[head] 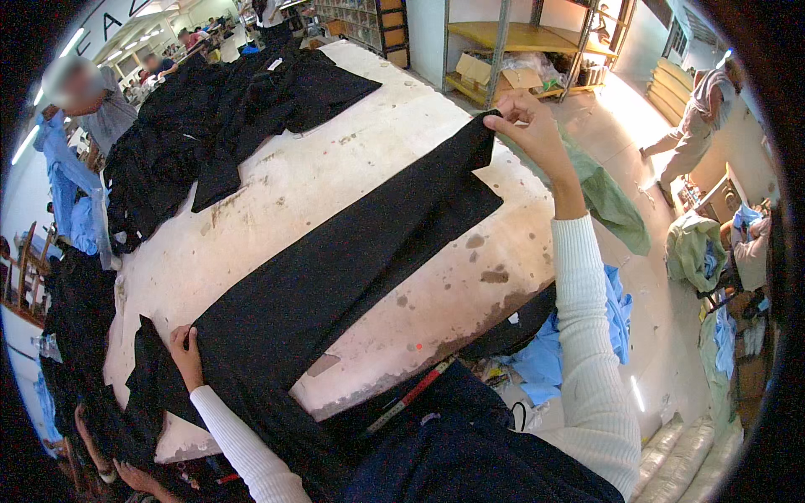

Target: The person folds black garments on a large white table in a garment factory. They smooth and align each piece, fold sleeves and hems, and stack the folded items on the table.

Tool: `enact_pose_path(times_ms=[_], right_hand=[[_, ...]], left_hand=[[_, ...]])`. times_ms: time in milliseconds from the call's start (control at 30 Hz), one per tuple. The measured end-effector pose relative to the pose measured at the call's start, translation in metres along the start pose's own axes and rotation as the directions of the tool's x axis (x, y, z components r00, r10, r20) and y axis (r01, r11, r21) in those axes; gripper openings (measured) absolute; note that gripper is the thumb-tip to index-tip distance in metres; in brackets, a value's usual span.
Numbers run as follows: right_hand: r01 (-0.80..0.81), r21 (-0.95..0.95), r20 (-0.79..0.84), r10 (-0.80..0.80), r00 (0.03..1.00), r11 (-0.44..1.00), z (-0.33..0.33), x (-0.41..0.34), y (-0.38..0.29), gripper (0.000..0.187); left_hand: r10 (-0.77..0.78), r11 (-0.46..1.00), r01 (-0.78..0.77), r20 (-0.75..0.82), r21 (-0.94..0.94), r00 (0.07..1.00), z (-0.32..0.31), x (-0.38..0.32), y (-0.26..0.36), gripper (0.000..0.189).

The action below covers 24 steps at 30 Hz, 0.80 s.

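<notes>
A long black garment piece, seemingly a trouser leg (pixel 314 264), lies stretched across a worn pale tabletop (pixel 402 302). At its far right end my right hand (pixel 519 119) pinches a corner between thumb and fingers, by the table's edge. My left hand (pixel 187 352) rests at the near left edge of the black cloth, fingers bent; whether it grips the fabric is not clear. The near end of the cloth hangs over the table edge towards my body. A red and white measuring tape (pixel 412 399) lies along the near edge.
A heap of black garments (pixel 251 107) covers the far left of the table. Another person (pixel 113 119) stands beyond it; someone's hand (pixel 135 478) is at lower left. Blue cloth (pixel 541 364) and a green sack (pixel 604 195) lie right. Metal shelving (pixel 497 50) stands behind.
</notes>
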State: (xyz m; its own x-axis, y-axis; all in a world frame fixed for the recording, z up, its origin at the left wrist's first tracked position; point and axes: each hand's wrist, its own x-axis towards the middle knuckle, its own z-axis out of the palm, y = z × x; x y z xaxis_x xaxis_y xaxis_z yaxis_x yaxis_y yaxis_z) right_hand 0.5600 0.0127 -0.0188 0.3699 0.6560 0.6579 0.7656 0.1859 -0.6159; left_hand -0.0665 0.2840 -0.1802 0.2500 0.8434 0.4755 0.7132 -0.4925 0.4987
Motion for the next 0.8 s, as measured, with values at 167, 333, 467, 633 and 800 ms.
enact_pose_path(times_ms=[167, 333, 467, 633, 800], right_hand=[[-0.425, 0.117, 0.226, 0.392, 0.892, 0.898, 0.000, 0.007, -0.029, 0.024], [-0.365, 0.056, 0.244, 0.341, 0.908, 0.929, -0.002, 0.012, -0.028, 0.031], [-0.275, 0.172, 0.093, 0.262, 0.961, 0.946, -0.005, 0.016, -0.032, 0.034], [-0.248, 0.222, 0.009, 0.253, 0.968, 0.943, -0.002, 0.017, -0.032, 0.033], [-0.209, 0.366, 0.032, 0.212, 0.977, 0.907, 0.008, 0.028, -0.034, 0.033]], left_hand=[[-0.013, 1.000, 0.013, 0.002, -0.027, 1.000, 0.000, -0.002, 0.000, 0.015], [-0.004, 1.000, 0.004, 0.005, 0.024, 1.000, -0.001, -0.001, 0.010, 0.016], [-0.004, 1.000, 0.004, 0.026, 0.015, 1.000, -0.002, -0.001, 0.001, 0.017], [-0.007, 1.000, 0.007, -0.002, -0.025, 1.000, 0.000, -0.002, 0.004, 0.018], [-0.023, 0.998, 0.024, 0.009, -0.053, 1.000, 0.001, 0.000, 0.001, 0.018]])
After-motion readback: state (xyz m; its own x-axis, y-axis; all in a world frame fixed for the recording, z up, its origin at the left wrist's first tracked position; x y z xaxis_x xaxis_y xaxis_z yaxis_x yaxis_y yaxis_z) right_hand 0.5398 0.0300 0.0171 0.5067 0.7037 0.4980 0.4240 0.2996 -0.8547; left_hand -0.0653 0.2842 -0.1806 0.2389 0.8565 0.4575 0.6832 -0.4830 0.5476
